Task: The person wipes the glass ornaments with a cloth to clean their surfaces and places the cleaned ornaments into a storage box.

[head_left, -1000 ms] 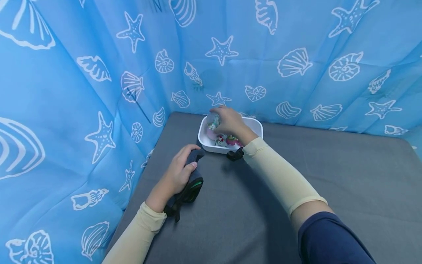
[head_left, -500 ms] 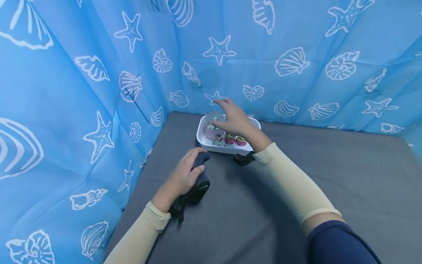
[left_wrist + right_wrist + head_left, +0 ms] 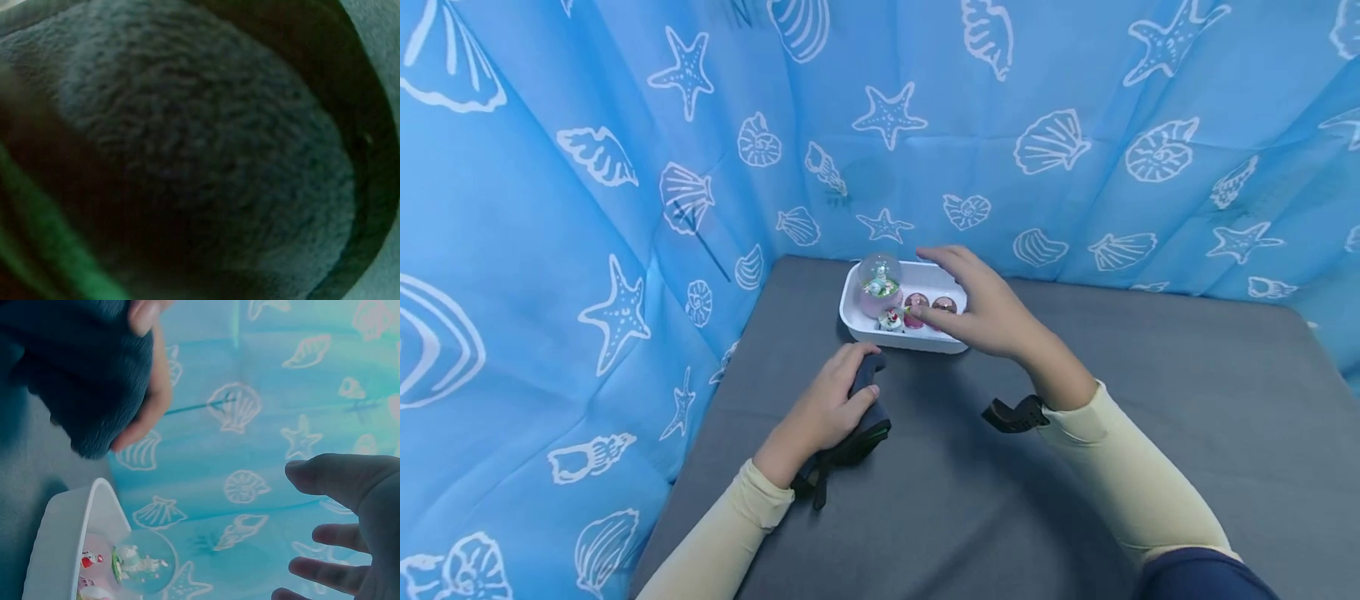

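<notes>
My left hand grips a folded dark grey cloth with black edging and a bit of green inside. In the left wrist view the fuzzy cloth fills nearly everything and hides the hand. My right hand holds nothing; its fingers and thumb are spread in the air at the right end of a white tray. Inside the tray a large snow globe with a pink base stands at the left. In front of it is a small snowman globe, beside small pink round-topped pieces.
A grey cloth-covered table lies under the tray. Blue curtains with white shell and starfish prints rise along the back and left sides. A black strap hangs at the right wrist.
My right hand has let go of the large snow globe, which now stands in the tray, and has drawn back to the right. The left hand with the cloth has shifted slightly right.
</notes>
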Action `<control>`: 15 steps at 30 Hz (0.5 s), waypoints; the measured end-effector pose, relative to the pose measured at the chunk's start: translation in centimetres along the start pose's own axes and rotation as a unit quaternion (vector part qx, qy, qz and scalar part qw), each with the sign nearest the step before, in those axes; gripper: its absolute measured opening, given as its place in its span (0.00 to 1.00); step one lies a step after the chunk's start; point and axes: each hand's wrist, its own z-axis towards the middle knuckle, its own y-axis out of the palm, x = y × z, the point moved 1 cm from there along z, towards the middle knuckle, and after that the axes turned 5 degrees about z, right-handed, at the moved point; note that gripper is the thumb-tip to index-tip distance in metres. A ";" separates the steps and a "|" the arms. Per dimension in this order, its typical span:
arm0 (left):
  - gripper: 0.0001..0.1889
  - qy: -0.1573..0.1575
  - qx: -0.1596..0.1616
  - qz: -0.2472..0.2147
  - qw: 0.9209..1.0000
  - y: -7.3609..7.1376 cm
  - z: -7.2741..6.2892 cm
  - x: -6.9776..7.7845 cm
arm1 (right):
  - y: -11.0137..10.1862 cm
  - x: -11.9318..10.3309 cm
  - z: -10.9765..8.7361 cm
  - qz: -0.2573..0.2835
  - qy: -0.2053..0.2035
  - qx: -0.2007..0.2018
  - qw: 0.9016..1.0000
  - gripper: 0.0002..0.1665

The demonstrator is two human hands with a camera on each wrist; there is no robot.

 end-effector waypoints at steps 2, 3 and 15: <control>0.26 -0.001 0.000 0.016 1.000 0.2 0.1 0.2 | -0.5 -0.4 -1.2 0.000 -0.003 0.007 1.000 0.45; 0.27 -0.003 0.001 0.023 1.000 0.3 0.1 0.4 | -0.7 -0.4 -1.8 -0.003 -0.003 0.011 1.000 0.45; 0.34 0.008 -0.010 0.070 0.997 1.9 -0.1 1.2 | -1.7 0.0 -7.8 -0.034 0.005 0.028 0.999 0.44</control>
